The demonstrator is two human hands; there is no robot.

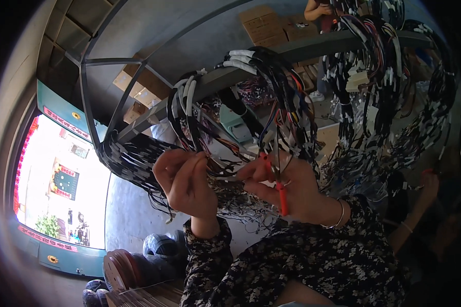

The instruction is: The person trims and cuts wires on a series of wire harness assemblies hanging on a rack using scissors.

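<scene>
My left hand [187,187] is closed in a pinch at the lower ends of a hanging wire bundle [188,102] with black sleeving and white bands. What exactly sits between its fingertips is too small to make out. My right hand [305,187], just beside it, grips a hand tool [282,197] with red handles and slim metal parts pointing up; its exact kind is unclear. Thin loose wires [225,169] run between both hands. Behind the right hand hangs another wire harness [279,77], with red, blue, yellow and orange wires showing.
A metal rail [322,46] carries several more harnesses [379,87]. On the right, another person's hand [429,187] is among wires. Cardboard boxes [264,28] stand at the back. Wire spools [120,271] sit lower left, near a bright doorway [61,189].
</scene>
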